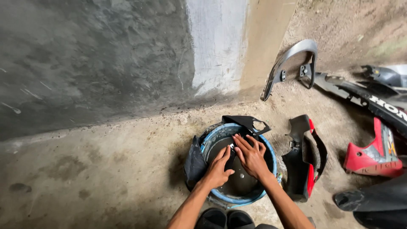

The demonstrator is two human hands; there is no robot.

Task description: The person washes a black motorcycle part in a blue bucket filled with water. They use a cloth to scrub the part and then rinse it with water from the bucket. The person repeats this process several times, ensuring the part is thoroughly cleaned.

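Black plastic scooter body panel (237, 169) lay inside a round blue plastic basin (271, 159) on the concrete floor (106, 169), at 6 o'clock of the frame, just ahead of the person's dark sandals (224, 218). Both hands were down in the basin on that panel. Left hand (218, 169) lay flat w/ fingers stretched toward 12, thumb spread to the right, palm pressing the surface; not clamped around anything. Right hand (251, 156) sat just beside it at 1 o'clock, fingers fanned & open, tips touching the panel's upper part. A small pale bit showed between the two hands, prob. a clip or fastener, too small to tell.

Another black panel piece (248, 123) leaned on the basin rim at 12. A dark piece (195, 163) hung on the rim at 9. At 3 o'clock of the basin, a black-and-red fairing (303, 159) stood on the floor, near but apart. Further at 3, a red panel (375, 154). At 1 o'clock, a grey curved grab rail (290, 59) lay by the grey cement wall (93, 59).
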